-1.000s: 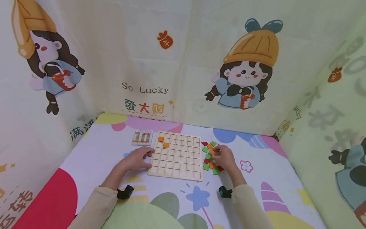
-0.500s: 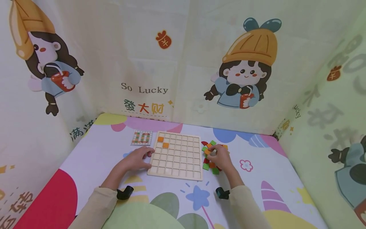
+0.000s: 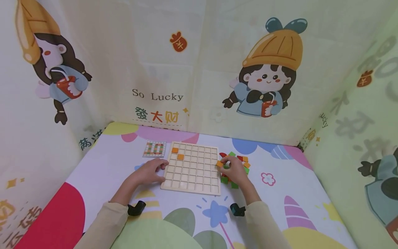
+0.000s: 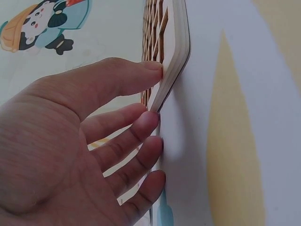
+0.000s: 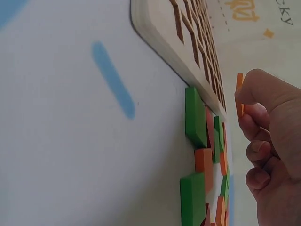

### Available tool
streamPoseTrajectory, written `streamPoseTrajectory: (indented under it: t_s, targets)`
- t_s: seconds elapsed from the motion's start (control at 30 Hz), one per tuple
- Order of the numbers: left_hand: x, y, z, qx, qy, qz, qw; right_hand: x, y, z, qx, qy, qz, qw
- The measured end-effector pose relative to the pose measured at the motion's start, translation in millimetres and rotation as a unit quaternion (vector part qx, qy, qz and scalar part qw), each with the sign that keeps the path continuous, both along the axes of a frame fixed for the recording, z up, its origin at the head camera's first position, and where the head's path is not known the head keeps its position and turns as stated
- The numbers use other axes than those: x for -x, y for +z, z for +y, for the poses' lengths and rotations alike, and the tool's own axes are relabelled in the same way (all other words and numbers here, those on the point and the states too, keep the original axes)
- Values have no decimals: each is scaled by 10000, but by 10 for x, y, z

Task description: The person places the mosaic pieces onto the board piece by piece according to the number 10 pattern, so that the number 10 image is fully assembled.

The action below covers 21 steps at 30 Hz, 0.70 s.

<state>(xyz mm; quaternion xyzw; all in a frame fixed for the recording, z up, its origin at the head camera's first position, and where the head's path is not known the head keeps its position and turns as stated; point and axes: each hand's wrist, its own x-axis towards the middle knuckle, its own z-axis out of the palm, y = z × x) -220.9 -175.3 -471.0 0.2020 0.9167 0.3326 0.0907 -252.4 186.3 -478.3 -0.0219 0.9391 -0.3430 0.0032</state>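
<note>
At left edge of grid board (image 3: 192, 173): left hand (image 3: 151, 172) touching, fingers loosely spread | by right edge: right hand (image 3: 235, 169) pinching orange tile (image 3: 219, 164) | further right: loose tiles (image 3: 224, 180)

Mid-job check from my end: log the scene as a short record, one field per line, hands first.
Left hand: touching the left edge of the pale wooden grid board
Right hand: pinching an orange square tile by the board's right edge
Held tile: not set into the board
On board: two flat orange squares, diagonal to each other near the far left corner
Loose pile: green, orange and red tiles, right of the board
Reference: printed coloured-grid card, left of the board's far left corner
</note>
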Motion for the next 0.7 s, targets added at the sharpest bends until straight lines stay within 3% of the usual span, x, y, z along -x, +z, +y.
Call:
streamPoseTrajectory:
  t_s: [0.7]
  targets:
    - [-27,17,12,2,5,109,9999,-44,-20,-335,461,634,525,9955]
